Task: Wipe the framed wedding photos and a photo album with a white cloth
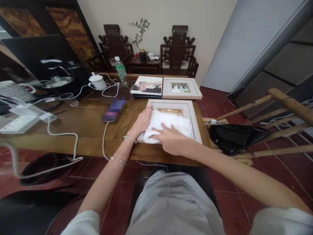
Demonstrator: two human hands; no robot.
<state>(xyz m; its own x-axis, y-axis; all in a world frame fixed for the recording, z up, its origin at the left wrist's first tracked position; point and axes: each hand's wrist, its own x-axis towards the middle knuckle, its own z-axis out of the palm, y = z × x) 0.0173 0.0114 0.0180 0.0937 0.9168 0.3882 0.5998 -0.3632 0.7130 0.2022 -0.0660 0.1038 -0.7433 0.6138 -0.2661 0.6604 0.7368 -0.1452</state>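
Observation:
A light wooden picture frame (pixel 197 122) lies flat near the table's front edge, with a brown-toned picture partly in view behind its pale mat. A folded white cloth (pixel 182 126) covers much of its lower middle. My right hand (pixel 170 138) holds the cloth down against the frame, its fingers partly spread over the fabric. At the frame's left side, my left hand (pixel 143 121) grips the edge, its fingers pointing toward the far corner. What lies under the cloth is hidden.
Beyond are a second picture frame (pixel 198 93) and a stacked photo panel (pixel 146 85). To the left are a charging phone (pixel 113 111), a green bottle (pixel 121 72), a white lidded cup (pixel 97 82), a plastic cup (pixel 69 99) and a power strip (pixel 21 123). A bamboo rack (pixel 259 114) stands right.

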